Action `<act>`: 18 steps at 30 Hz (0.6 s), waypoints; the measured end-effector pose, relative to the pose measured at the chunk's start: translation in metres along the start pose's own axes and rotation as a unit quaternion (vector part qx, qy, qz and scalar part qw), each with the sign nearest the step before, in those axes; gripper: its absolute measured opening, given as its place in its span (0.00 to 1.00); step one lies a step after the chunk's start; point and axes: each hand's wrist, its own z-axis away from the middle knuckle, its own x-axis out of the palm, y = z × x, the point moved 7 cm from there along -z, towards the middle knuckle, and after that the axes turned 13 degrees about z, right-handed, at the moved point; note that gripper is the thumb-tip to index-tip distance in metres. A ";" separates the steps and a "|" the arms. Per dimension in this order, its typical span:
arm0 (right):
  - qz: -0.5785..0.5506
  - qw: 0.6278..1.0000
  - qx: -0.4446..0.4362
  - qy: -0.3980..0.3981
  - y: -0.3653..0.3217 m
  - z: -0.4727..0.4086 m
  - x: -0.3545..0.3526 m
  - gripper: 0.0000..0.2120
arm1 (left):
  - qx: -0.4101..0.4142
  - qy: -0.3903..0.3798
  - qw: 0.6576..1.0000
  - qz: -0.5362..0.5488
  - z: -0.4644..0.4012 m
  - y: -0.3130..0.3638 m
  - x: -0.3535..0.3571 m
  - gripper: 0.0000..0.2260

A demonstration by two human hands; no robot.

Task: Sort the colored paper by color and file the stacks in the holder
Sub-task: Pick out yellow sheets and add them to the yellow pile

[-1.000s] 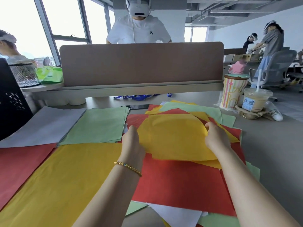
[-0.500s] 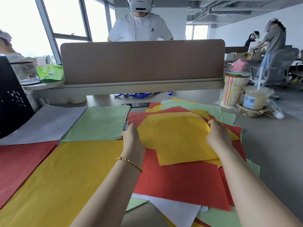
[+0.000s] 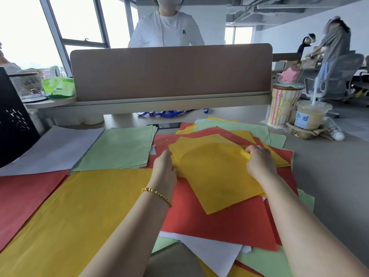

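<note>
A yellow sheet (image 3: 215, 172) lies bowed on top of a mixed pile of red, green, yellow and white paper (image 3: 219, 222). My left hand (image 3: 164, 172) grips its left edge. My right hand (image 3: 259, 162) pinches its right edge, which curls up over the fingers. To the left lie sorted stacks: yellow (image 3: 75, 212), red (image 3: 22, 196), green (image 3: 119, 148) and grey-white (image 3: 52, 148). A black perforated holder (image 3: 12, 124) stands at the far left edge.
A brown divider panel (image 3: 171, 70) closes the desk's far side, with a person in white behind it. A striped cup (image 3: 283, 104) and an iced drink (image 3: 309, 114) stand at the right. A mesh pot (image 3: 28, 86) and a green packet (image 3: 58, 86) sit back left.
Both hands have drawn the yellow sheet toward me and slightly left across the red sheet. Its right edge now curls more over my right fingers.
</note>
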 end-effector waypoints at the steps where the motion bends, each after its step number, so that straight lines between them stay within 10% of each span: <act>1: -0.007 1.000 0.000 0.006 0.000 -0.001 -0.002 0.23 | 0.015 0.007 1.000 -0.012 -0.004 0.004 -0.002 0.21; 14: 0.024 0.999 -0.008 -0.029 -0.007 0.003 0.007 0.21 | -0.024 0.003 0.991 0.134 0.005 -0.006 -0.001 0.19; 18: 0.010 1.000 -0.005 -0.029 -0.006 0.003 0.006 0.23 | -0.016 -0.069 0.996 -0.062 0.004 -0.016 0.007 0.18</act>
